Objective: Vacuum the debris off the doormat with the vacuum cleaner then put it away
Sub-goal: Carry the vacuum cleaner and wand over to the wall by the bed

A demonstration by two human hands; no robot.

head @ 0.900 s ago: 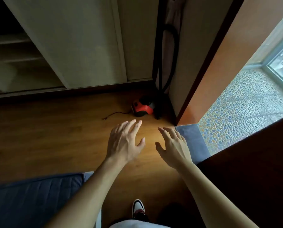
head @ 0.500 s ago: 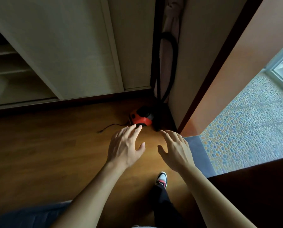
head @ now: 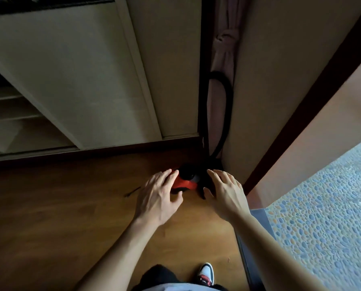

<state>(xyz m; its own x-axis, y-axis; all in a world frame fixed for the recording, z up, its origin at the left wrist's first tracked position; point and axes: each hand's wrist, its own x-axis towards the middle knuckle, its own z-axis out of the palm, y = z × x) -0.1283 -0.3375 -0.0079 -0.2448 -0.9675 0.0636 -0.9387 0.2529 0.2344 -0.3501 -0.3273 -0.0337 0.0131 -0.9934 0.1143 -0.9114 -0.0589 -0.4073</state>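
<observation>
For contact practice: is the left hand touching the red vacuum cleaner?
Cannot tell: the head view shows the left hand overlapping the vacuum cleaner, hiding any gap.

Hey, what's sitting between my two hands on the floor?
In the head view, the small red and black vacuum cleaner sits between the left hand and the right hand. Nearer the person, the brown wooden floor between them is bare.

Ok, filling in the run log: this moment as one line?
phase: pre-grasp | left hand: open, overlapping vacuum cleaner, contact unclear | right hand: open, holding nothing | hose: looped up the corner
</observation>
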